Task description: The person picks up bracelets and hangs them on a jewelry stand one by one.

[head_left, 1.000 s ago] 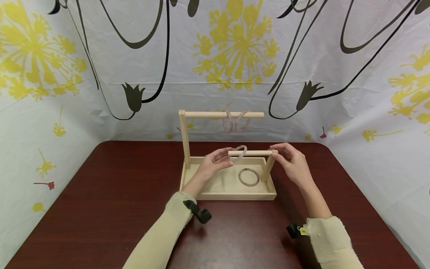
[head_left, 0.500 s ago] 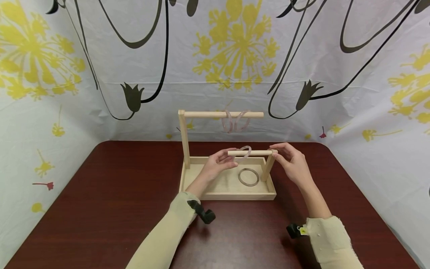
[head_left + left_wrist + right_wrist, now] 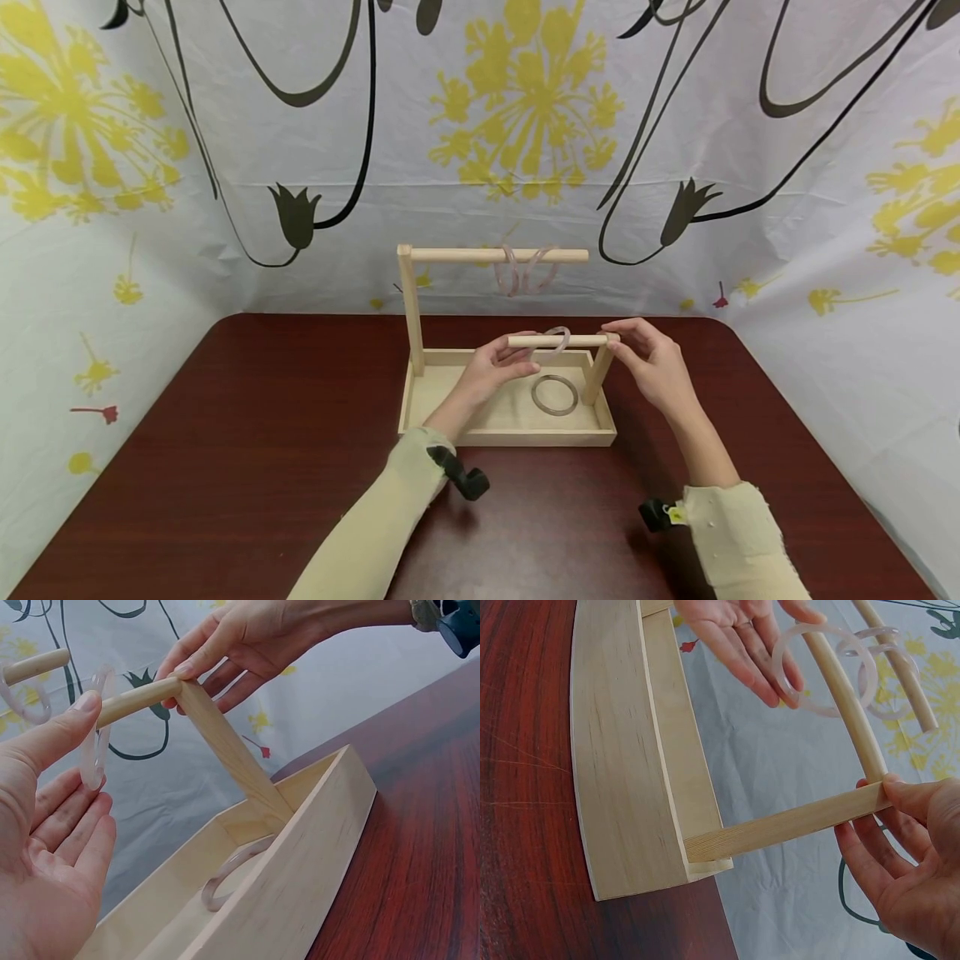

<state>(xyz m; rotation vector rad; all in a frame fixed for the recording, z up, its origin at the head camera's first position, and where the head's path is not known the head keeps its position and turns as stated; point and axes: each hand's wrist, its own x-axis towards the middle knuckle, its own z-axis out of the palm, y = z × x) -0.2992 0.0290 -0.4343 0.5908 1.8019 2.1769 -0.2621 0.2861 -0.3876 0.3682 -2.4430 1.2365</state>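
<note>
A pale pink bangle encircles the lower rod of a wooden bangle stand. My left hand pinches it, thumb on its upper edge and fingertips at its lower edge, as the left wrist view shows. At the rod's other end, my right hand grips the corner where the rod meets its short post, thumb on top and fingers beneath. Two more pink bangles hang on the taller rod behind. A greyish bangle lies flat in the stand's tray.
The stand sits on a dark red-brown table, towards its back edge. A tall post carries the upper rod at the tray's left. Behind the table hangs a white cloth with yellow and dark flower prints.
My left hand has moved right, taking the pink bangle farther along the lower rod towards the short post. My right hand has stayed on the corner.
</note>
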